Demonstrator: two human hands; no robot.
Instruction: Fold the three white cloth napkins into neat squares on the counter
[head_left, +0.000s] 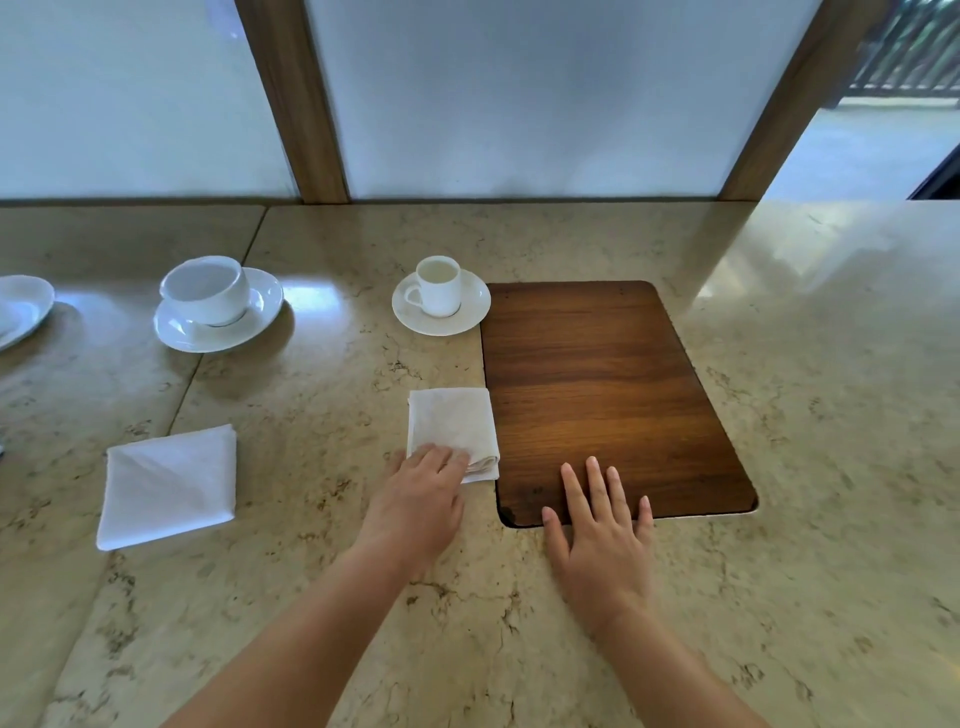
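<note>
- my left hand (422, 493) lies palm down on the marble counter (779, 415), its fingers together and flat, their tips pressing the near edge of a folded white napkin (451, 426); they press it and do not pinch it.
- that napkin is a small, thick square, just left of the wooden board (597, 384) set into the counter, its right edge touching or overlapping the board's left edge.
- my right hand (602, 535) rests flat with fingers spread wide and holding nothing, fingertips on the near left corner of the board and the palm on the marble.
- a second white napkin (169, 486) lies well to the left, folded into a larger square with diagonal creases, apart from both hands.
- i see only these two napkins in view.
- far of the pressed napkin a small white cup on a saucer (441, 304) stands just beside the board's far left corner.
- farther left is a wider white cup on its saucer (215, 306), and at the left edge part of a white plate (21, 306).
</note>
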